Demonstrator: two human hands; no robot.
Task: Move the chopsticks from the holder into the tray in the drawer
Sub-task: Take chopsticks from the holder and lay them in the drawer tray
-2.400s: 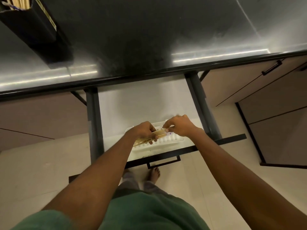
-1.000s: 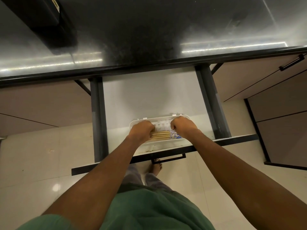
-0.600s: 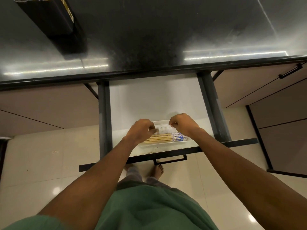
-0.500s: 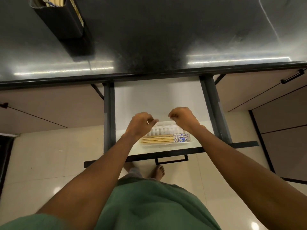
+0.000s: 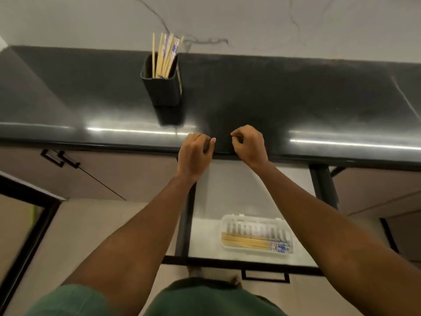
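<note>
A black holder (image 5: 163, 88) stands on the dark countertop (image 5: 296, 99), with several wooden chopsticks (image 5: 165, 55) sticking up out of it. Below, the drawer (image 5: 227, 197) is pulled out, and a clear white tray (image 5: 256, 224) lies near its front with several chopsticks (image 5: 248, 242) laid flat in it, blue-patterned ends to the right. My left hand (image 5: 194, 153) and my right hand (image 5: 249, 143) hover side by side over the counter's front edge, both loosely curled with nothing in them. The holder is up and left of my left hand.
A pale wall (image 5: 227, 21) rises behind the counter. Cabinet fronts with black handles (image 5: 60, 157) flank the drawer. The drawer's black front rail and handle (image 5: 265, 275) are near my body. Pale floor tiles lie below.
Both hands have let go of the chopsticks in the tray and risen from the drawer to the counter edge. My view has tilted up, bringing the whole holder into sight.
</note>
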